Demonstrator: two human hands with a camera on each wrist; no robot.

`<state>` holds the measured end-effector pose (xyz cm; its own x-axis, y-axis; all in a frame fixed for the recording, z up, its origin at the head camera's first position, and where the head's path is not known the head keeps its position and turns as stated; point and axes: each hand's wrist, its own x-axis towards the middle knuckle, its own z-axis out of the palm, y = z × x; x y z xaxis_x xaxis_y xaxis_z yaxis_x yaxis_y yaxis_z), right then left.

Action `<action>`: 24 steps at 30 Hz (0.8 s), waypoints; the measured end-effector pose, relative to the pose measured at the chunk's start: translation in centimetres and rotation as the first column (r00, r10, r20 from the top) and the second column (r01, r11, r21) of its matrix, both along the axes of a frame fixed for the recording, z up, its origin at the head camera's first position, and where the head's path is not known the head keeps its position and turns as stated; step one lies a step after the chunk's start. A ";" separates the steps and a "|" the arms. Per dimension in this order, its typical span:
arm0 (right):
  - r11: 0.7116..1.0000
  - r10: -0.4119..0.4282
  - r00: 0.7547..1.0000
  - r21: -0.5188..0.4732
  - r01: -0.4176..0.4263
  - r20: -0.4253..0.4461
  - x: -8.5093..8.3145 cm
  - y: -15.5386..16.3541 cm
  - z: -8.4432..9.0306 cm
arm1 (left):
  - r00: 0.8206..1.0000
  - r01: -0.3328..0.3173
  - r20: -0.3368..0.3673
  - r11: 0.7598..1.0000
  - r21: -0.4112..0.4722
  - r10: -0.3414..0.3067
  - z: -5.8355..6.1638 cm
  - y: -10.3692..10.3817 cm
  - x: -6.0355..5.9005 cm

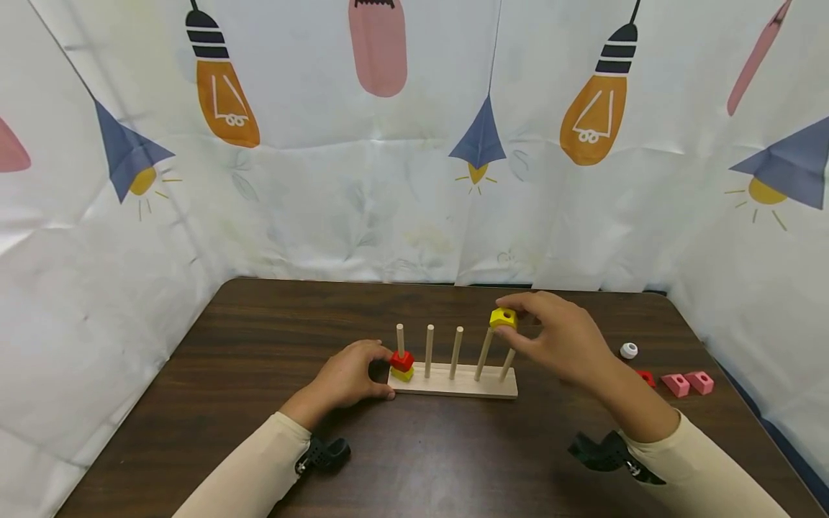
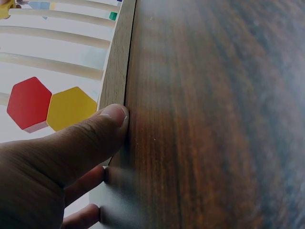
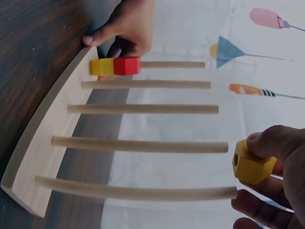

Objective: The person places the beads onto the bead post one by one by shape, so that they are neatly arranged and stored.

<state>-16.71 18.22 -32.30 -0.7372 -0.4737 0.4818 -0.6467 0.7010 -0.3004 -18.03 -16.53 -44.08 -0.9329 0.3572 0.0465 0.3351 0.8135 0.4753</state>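
Your right hand [image 1: 553,332] pinched a yellow hexagonal bead [image 1: 503,318] near the tip of one peg [image 1: 483,355], right of the frame's centre. Your left hand [image 1: 352,374] gripped the wooden peg rack's [image 1: 447,385] left end, below centre, beside a red bead [image 1: 402,361] atop another yellow bead [image 1: 403,375].

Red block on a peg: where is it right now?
In the head view, the red block is on the leftmost peg, directly above a yellow block and beside the left hand.
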 end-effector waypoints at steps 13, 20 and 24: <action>1.000 0.014 0.999 0.007 -0.014 0.032 -0.2 -2.0 0.2 | 1.000 0.006 -0.008 1.000 0.005 -0.006 -0.1 0.0 0.0; 0.999 0.033 0.998 -0.004 -0.033 0.045 -0.3 -3.1 0.2 | 1.000 0.010 -0.001 1.000 -0.003 -0.010 0.0 0.0 0.0; 0.998 0.056 0.998 -0.011 -0.056 0.036 -0.4 -3.7 0.1 | 1.000 0.010 0.003 1.000 -0.003 -0.010 0.0 0.0 -0.1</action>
<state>-17.12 14.54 -32.25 -0.7268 -0.5100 0.4601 -0.6734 0.6612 -0.3307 -18.11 -16.54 -44.04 -0.9293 0.3669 0.0425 0.3420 0.8115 0.4739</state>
